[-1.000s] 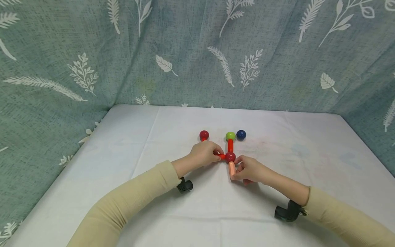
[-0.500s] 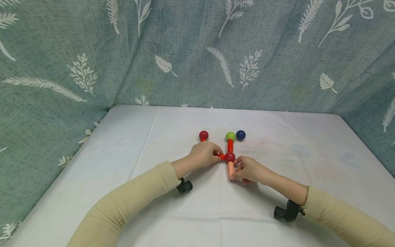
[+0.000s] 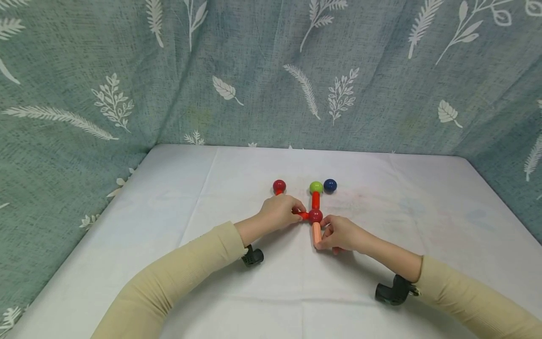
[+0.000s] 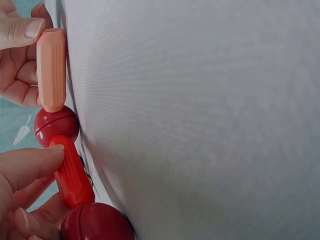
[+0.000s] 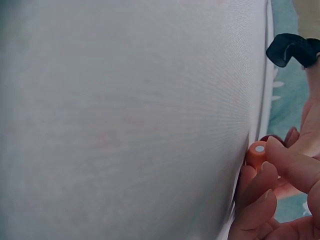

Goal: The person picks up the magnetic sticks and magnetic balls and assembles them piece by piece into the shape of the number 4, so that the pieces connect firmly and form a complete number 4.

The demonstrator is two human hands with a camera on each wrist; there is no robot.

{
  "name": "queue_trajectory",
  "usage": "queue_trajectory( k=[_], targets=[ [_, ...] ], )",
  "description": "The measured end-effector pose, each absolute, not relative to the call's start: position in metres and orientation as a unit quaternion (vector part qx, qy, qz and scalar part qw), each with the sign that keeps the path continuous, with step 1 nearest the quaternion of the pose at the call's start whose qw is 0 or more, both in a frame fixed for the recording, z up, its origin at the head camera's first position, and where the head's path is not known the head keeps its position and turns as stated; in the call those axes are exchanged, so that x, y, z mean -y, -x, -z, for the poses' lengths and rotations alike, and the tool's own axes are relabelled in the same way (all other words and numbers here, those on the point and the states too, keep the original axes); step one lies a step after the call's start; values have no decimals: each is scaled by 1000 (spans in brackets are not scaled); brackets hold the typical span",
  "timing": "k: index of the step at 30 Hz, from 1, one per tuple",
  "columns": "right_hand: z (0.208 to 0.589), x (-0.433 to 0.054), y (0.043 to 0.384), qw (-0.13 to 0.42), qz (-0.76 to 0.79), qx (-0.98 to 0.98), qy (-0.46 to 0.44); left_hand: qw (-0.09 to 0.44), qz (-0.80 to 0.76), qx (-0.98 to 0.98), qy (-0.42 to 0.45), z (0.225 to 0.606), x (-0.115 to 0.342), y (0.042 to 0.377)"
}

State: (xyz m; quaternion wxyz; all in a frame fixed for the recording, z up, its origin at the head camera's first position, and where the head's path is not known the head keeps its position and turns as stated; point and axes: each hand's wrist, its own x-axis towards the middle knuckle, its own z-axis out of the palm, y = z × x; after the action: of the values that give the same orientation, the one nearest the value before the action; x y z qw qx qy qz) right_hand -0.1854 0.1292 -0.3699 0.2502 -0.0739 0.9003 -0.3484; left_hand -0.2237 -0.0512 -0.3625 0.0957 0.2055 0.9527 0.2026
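Note:
My left hand (image 3: 279,212) pinches a red ribbed rod (image 4: 75,172) between thumb and fingers. One end of that rod meets a red ball (image 3: 315,215), and another red ball (image 4: 97,222) sits at its other end in the left wrist view. My right hand (image 3: 344,232) holds a peach ribbed rod (image 3: 317,234) near its free end, thumb on one side and fingers behind. The peach rod's other end is right at the middle red ball. In the right wrist view the free end of the peach rod (image 5: 256,155) shows a pale round spot.
From the middle red ball a second red rod (image 3: 315,200) runs back to a green ball (image 3: 316,187). Beside that lies a navy ball (image 3: 330,185). Farther left is a red ball (image 3: 279,185) with a red rod (image 3: 278,192) partly behind my left hand. White cloth (image 3: 237,301) covers the table.
The peach rod's near end has swung slightly left, so the rod stands straighter below the middle red ball. Both hands keep nearly the same places and grips.

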Motion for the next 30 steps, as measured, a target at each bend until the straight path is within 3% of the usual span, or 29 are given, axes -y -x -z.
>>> queue_trajectory(
  k=[7,17,30],
  targets=[
    [370,-129,185,249,345,-902,75,96,-194,-952,-216,362,50,224],
    [369,-130,186,253,345,-900,78,114,-146,-935,-301,360,39,226],
    [366,-129,184,254,360,-894,88,84,-181,-937,-287,360,36,228]
  ],
)
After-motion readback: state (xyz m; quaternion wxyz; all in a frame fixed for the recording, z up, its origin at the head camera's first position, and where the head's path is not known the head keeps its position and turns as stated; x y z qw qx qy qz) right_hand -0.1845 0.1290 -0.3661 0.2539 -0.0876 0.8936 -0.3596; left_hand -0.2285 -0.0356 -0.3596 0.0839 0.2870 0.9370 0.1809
